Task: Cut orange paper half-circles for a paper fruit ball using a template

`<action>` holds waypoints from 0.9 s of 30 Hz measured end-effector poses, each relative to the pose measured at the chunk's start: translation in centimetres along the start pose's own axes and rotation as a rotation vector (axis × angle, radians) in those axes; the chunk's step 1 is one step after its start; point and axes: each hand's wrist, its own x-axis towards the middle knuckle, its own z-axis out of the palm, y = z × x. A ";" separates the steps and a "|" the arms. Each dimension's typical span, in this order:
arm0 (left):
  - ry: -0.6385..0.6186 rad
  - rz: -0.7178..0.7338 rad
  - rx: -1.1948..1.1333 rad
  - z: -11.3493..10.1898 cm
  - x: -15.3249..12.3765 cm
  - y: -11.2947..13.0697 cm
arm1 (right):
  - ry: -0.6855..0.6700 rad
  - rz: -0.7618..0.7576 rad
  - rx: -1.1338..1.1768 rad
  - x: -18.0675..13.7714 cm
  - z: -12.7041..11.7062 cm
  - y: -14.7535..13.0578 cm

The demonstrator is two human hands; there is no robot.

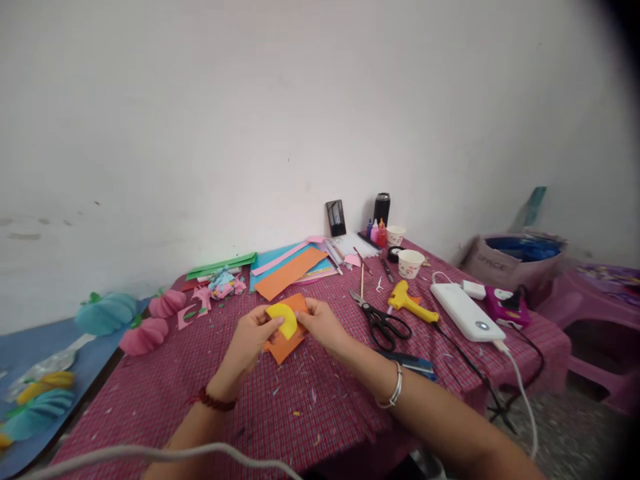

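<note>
Over the table, a curved yellow paper piece (286, 320) lies against an orange paper sheet (287, 348) with a cut edge. My left hand (253, 337) pinches the yellow piece at its left side, thumb on top. At the right, my right hand (324, 325) grips the orange sheet, its thumb reaching the yellow piece's edge. Fingers under the papers are hidden. Black-handled scissors (383, 323) lie right of my right hand, beside a yellow glue gun (413, 303).
Coloured paper sheets (287, 273) are stacked at the back. Pumpkin-like paper shapes (145, 335) sit at the left. A white power bank (467, 312) with a cable, paper cups (411, 263) and glue bottles (381, 235) occupy the right. A white cable (200, 451) crosses the foreground.
</note>
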 end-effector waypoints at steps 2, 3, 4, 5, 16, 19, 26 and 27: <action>-0.060 -0.043 0.011 -0.2 0.8 -0.5 | -0.023 0.011 -0.032 0.5 0.0 0.4; -0.079 -0.057 0.017 -0.3 1.1 -0.8 | -0.041 0.011 -0.047 0.7 -0.1 0.6; -0.089 -0.065 0.022 -0.3 1.4 -1.1 | -0.057 0.006 -0.065 0.8 -0.2 0.7; -0.091 -0.070 0.024 -0.3 1.6 -1.4 | -0.067 -0.007 -0.085 0.9 -0.3 0.9; 0.110 -0.154 -0.247 -1.0 2.4 -3.6 | 0.041 0.071 -0.110 1.7 -2.2 2.2; 0.158 -0.198 -0.331 -1.9 2.5 -3.1 | 0.057 0.107 -0.089 1.5 -2.4 2.4; 0.126 -0.148 -0.271 -1.3 1.3 -1.5 | 0.067 0.086 -0.128 1.4 -2.3 2.7; 0.116 -0.161 -0.247 -1.0 1.1 -1.3 | 0.065 0.087 -0.128 1.4 -2.2 2.8</action>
